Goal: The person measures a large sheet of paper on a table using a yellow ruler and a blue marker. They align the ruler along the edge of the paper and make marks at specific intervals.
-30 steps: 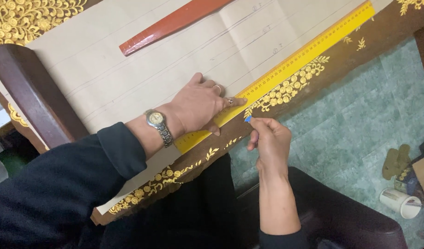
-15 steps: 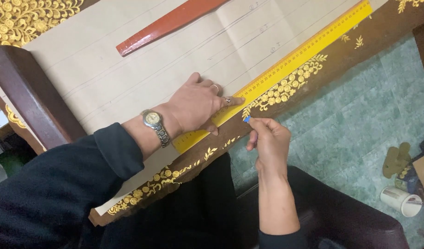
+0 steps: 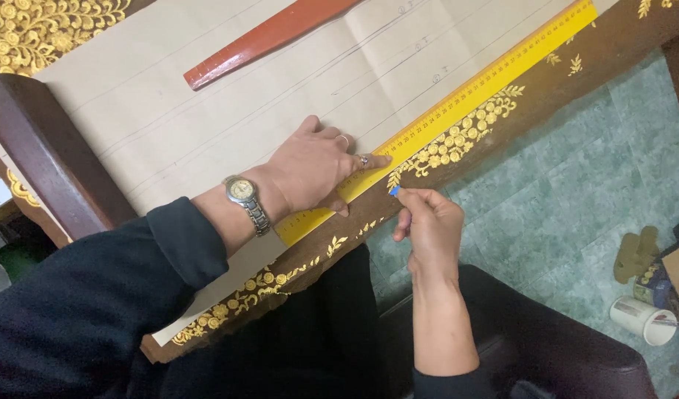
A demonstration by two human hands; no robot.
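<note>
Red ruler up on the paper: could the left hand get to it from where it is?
Probably yes. The left hand lies flat on the yellow ruler, and only bare paper lies between it and the red ruler. It would have to let go first.

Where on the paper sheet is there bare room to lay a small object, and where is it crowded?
Free: the strip of paper sheet between the red wooden slat and the yellow ruler. Crowded: the near edge, where the left hand lies on the ruler and the right hand pinches a small blue object.

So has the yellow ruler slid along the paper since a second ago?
No. The yellow ruler lies along the same edge of the paper, pinned by the left hand.
</note>
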